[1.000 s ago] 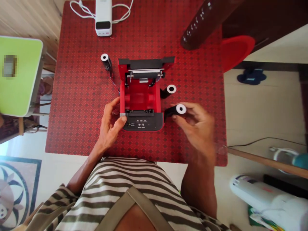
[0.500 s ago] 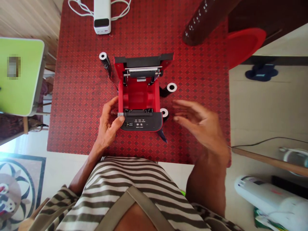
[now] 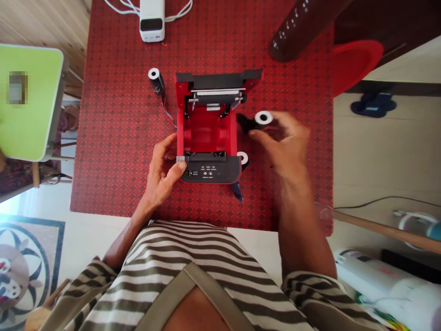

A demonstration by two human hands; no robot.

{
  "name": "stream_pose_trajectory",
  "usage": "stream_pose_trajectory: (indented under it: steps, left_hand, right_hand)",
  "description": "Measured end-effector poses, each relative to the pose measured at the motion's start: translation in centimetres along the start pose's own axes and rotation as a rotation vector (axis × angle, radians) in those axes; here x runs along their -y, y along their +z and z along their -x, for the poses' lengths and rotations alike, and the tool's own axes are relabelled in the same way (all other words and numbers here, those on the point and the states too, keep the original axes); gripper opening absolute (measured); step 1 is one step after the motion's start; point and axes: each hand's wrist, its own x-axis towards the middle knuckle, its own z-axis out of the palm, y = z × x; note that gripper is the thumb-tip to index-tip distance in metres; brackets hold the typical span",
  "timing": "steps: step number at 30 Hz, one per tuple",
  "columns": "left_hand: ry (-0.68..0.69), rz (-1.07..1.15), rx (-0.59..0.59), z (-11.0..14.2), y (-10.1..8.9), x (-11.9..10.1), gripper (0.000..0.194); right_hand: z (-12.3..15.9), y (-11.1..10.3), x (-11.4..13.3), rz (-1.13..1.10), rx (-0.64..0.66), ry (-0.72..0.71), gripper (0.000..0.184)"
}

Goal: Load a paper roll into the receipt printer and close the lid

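A red and black label printer (image 3: 213, 169) stands on the table with its lid (image 3: 220, 82) raised and its red paper bay (image 3: 206, 133) bare inside. My left hand (image 3: 161, 172) grips the printer's front left corner, thumb on the black panel and fingers along the side. To the right of the printer, my right hand (image 3: 287, 138) has its thumb and fingers around a black ribbon roll (image 3: 263, 118) with a white core, its dark tail reaching toward the printer. Another such roll (image 3: 243, 158) rests against the printer's right side. A third roll (image 3: 154, 74) stands at the back left.
The red patterned table (image 3: 117, 151) carries a white power bank (image 3: 152, 23) with white cables at the back left. A dark brown cylinder (image 3: 292, 34) leans in from the back right, near a red stool (image 3: 358, 64). A green table (image 3: 31, 124) is at the left.
My right hand let go of the nearer roll, which now sits against the printer, then moved away from me and took hold of the farther one. My left hand stays on the printer.
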Motion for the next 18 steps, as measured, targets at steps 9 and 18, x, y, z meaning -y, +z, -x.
stream_pose_trajectory:
  steps: [9,18]
  left_hand:
    - [0.096,-0.040,0.024,-0.3,-0.1,1.6,0.081]
    - [0.147,-0.063,0.033,0.0,0.2,2.9,0.079]
  right_hand:
    - [1.3,-9.7,13.3,0.089,0.412,-0.150,0.040]
    - [-0.3,2.3,15.6,0.571,0.609,-0.424,0.034]
